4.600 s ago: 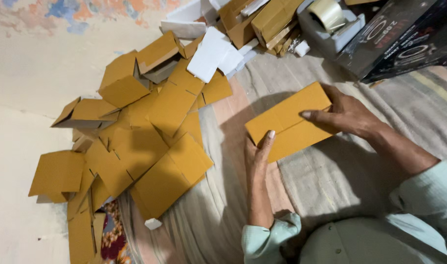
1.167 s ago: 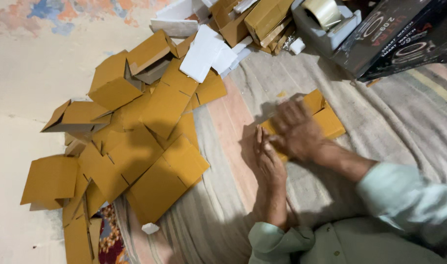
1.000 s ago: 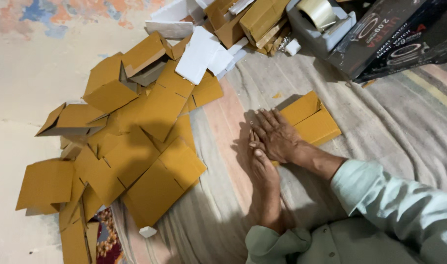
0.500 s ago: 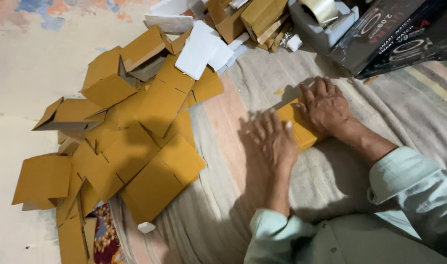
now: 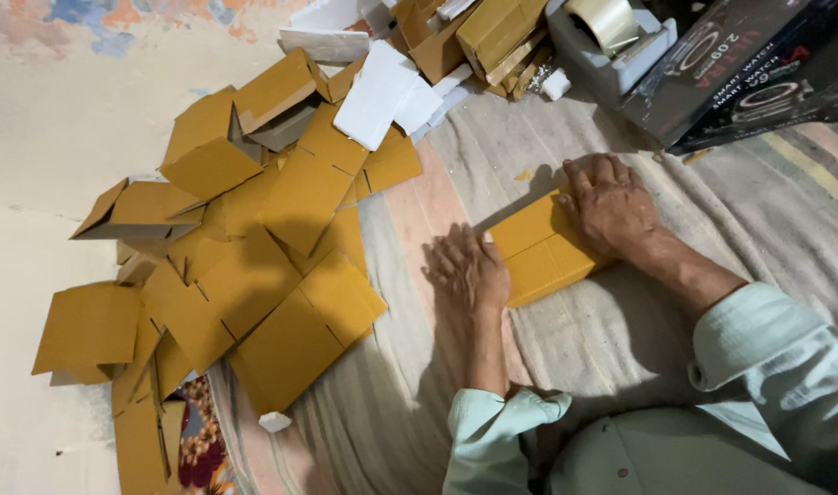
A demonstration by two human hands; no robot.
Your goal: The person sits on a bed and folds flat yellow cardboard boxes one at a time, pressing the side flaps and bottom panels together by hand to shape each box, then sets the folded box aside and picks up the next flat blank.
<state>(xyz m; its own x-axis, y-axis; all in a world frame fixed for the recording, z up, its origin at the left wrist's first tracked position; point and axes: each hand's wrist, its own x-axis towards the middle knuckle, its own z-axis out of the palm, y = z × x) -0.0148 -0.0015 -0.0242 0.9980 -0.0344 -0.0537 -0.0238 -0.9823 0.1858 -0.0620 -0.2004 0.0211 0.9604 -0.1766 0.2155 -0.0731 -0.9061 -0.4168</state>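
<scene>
A flat yellow-brown cardboard box blank (image 5: 540,254) lies on the striped cloth (image 5: 621,321) in front of me. My left hand (image 5: 468,268) rests palm down on the cloth at the blank's left edge, fingers spread and touching it. My right hand (image 5: 610,202) presses flat on the blank's upper right corner, fingers spread. Neither hand grips anything.
A heap of folded and flat cardboard boxes (image 5: 245,247) spreads to the left. White foam pieces (image 5: 382,92) lie at the top. A tape dispenser (image 5: 611,37) and dark printed cartons (image 5: 749,73) stand at the upper right. A pale wall (image 5: 61,110) is on the left.
The blank was held up in both hands, then laid on the cloth. My hands moved apart, the right sliding to the upper right corner, the left to the left edge.
</scene>
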